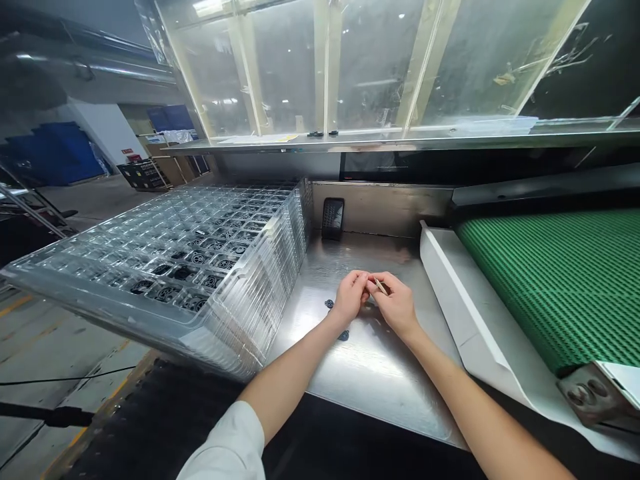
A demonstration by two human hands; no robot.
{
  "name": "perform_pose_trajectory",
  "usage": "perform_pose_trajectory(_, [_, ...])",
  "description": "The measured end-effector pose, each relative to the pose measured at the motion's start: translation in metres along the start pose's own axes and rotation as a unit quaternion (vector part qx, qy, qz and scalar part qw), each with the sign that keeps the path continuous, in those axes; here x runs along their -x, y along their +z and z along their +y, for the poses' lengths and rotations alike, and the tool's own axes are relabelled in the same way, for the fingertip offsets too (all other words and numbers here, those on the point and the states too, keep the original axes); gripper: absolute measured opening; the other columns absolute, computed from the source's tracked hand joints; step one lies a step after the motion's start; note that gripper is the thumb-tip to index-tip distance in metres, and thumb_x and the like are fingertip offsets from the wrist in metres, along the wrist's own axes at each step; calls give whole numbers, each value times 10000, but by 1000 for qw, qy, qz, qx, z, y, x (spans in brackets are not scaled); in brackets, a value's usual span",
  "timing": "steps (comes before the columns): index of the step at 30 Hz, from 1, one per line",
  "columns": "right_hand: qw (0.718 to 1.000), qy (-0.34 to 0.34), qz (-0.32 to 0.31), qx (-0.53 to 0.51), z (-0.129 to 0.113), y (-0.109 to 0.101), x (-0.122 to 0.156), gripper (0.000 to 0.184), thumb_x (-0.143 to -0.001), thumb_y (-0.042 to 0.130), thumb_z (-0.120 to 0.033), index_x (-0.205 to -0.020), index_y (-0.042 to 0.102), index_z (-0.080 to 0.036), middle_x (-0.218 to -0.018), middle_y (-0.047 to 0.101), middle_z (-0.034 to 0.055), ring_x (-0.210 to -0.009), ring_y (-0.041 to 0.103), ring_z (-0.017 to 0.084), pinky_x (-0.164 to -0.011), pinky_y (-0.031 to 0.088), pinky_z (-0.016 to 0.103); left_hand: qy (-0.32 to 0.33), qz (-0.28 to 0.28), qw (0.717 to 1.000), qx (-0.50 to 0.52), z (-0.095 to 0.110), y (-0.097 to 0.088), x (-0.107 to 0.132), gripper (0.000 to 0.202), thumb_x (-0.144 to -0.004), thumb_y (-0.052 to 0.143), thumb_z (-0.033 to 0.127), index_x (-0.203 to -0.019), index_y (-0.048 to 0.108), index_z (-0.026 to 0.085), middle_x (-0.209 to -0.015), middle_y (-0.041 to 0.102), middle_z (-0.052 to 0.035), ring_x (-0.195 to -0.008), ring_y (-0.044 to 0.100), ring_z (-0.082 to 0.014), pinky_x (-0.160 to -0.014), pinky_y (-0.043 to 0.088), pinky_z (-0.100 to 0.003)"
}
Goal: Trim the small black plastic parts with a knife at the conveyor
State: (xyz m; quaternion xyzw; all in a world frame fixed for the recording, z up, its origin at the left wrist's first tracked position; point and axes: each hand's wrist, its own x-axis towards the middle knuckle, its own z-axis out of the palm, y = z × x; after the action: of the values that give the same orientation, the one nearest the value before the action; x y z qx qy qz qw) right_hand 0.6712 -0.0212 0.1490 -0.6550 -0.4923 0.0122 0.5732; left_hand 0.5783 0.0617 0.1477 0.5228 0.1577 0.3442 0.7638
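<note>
My two hands meet over the middle of a steel table. My right hand pinches a thin, pale stick between thumb and fingers. My left hand is curled closed, its fingertips touching the right hand's at the stick; what it holds, if anything, is hidden. Two small dark round parts lie on the steel: one just left of my left hand, one beside my left wrist.
A tall stack of clear plastic compartment trays fills the left, the top one holding several dark parts. A green conveyor belt with a white side guard runs on the right. A dark phone leans against the back wall.
</note>
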Motion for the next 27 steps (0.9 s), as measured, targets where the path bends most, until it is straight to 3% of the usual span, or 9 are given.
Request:
perform_pose_trajectory(4, [1000,-3,3,6,1,1,0,254,-926,623,-452,-947,761,-240,-914,722,43,-842,649,218,-779,491,343,-37,4,999,2,4,0,2,381,-869,663,530,-895,602,156,-518,445,59,-434,317,-65,-438,188,-205])
perform_pose_trajectory(10, [1000,18,-24,-1,5,5,2,262,-911,633,-466,-961,752,-239,-940,711,59,-795,654,220,-712,495,346,-43,15,999,8,8,-3,4,367,-915,568,439,-1158,567,163,-566,460,67,-403,287,-68,-431,161,-210])
perform_pose_trajectory(15, [1000,0,-22,-4,4,3,2,214,-913,633,-421,-932,741,-237,-910,700,46,-820,657,221,-748,486,346,-26,8,1000,-12,7,-2,4,359,-911,527,409,-1149,577,145,-623,478,51,-435,309,-74,-439,200,-212])
perform_pose_trajectory(23, [998,27,-38,-31,7,6,3,216,-936,626,-414,-951,748,-236,-933,706,57,-839,654,226,-733,492,330,0,34,997,-71,-7,-6,4,317,-963,493,404,-1097,618,145,-636,453,46,-537,400,-100,-515,314,-218])
perform_pose_trajectory(27, [998,21,-41,-38,4,4,3,216,-948,638,-431,-951,744,-243,-950,702,52,-863,651,223,-793,492,338,11,26,996,-84,-3,-6,8,337,-990,474,406,-1176,611,161,-684,500,33,-574,430,-103,-551,337,-225])
